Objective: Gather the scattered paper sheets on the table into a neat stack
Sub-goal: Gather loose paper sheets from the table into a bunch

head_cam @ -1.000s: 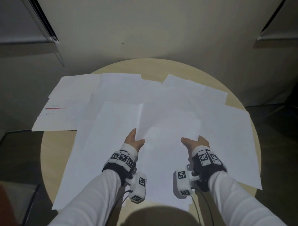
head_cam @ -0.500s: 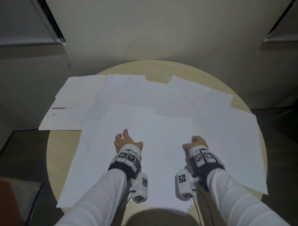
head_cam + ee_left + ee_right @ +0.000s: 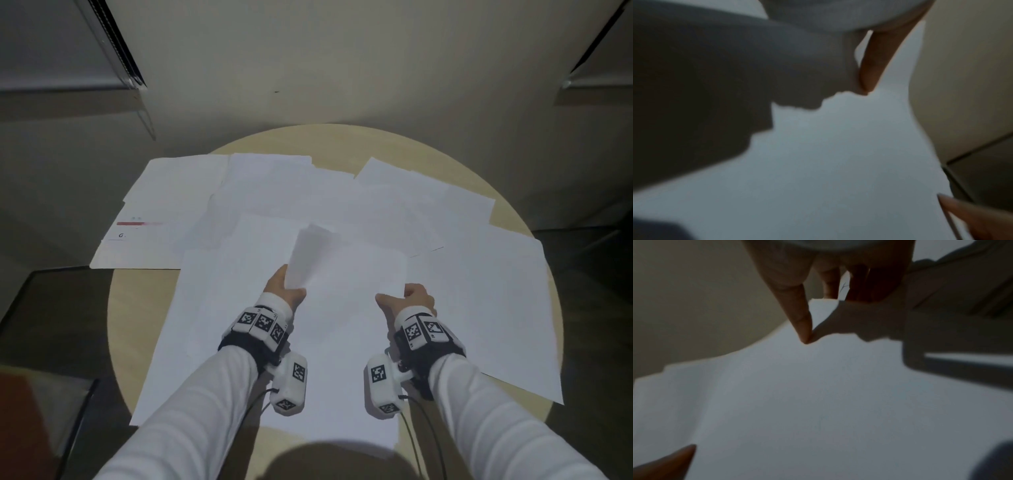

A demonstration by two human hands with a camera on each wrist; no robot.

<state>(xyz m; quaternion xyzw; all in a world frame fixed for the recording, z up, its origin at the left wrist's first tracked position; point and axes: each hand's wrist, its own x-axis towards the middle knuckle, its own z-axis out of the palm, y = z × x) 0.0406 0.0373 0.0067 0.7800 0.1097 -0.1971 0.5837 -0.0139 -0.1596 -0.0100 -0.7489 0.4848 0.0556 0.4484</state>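
Observation:
Several white paper sheets [image 3: 274, 192] lie spread and overlapping on a round wooden table [image 3: 137, 308]. Both hands hold one paper sheet [image 3: 346, 274] over the middle of the spread. My left hand [image 3: 286, 291] grips its left edge, which curls upward. At the right edge my right hand [image 3: 407, 298] pinches the sheet. In the left wrist view the thumb [image 3: 869, 65] lies on top of the sheet [image 3: 838, 162]. In the right wrist view the thumb [image 3: 797, 313] presses on the sheet [image 3: 818, 402] with fingers [image 3: 830, 283] behind its edge.
A sheet with a red bar and print [image 3: 144, 222] hangs over the table's left edge. A large sheet [image 3: 496, 308] overhangs at the right. A wall [image 3: 308, 68] stands behind the table, dark floor [image 3: 51, 325] on both sides.
Half a second ago both hands sat curled on flat sheets. Now they hold a sheet lifted off the spread, its left edge curling up.

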